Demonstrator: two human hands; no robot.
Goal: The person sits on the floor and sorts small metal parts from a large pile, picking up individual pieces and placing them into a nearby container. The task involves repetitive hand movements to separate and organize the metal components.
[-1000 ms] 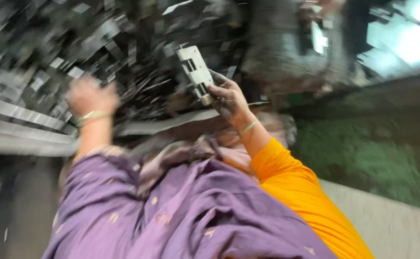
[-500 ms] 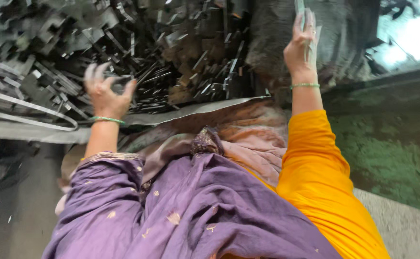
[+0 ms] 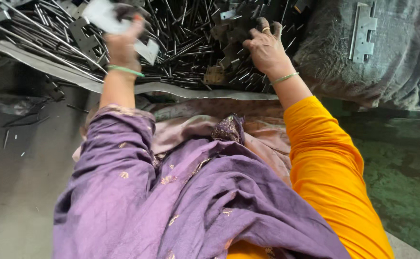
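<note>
A dense heap of thin metal rods [image 3: 186, 43] and flat brackets [image 3: 82, 36] fills the whole reach ahead, leaving no bare gap between pieces. The left hand [image 3: 123, 41] and right hand [image 3: 265, 48] sit well apart, with rods crowding the space between them. A grey sack [image 3: 387, 72] walls off the right side. The grey floor [image 3: 23, 192] to the left lies open, with only a few stray rods.
</note>
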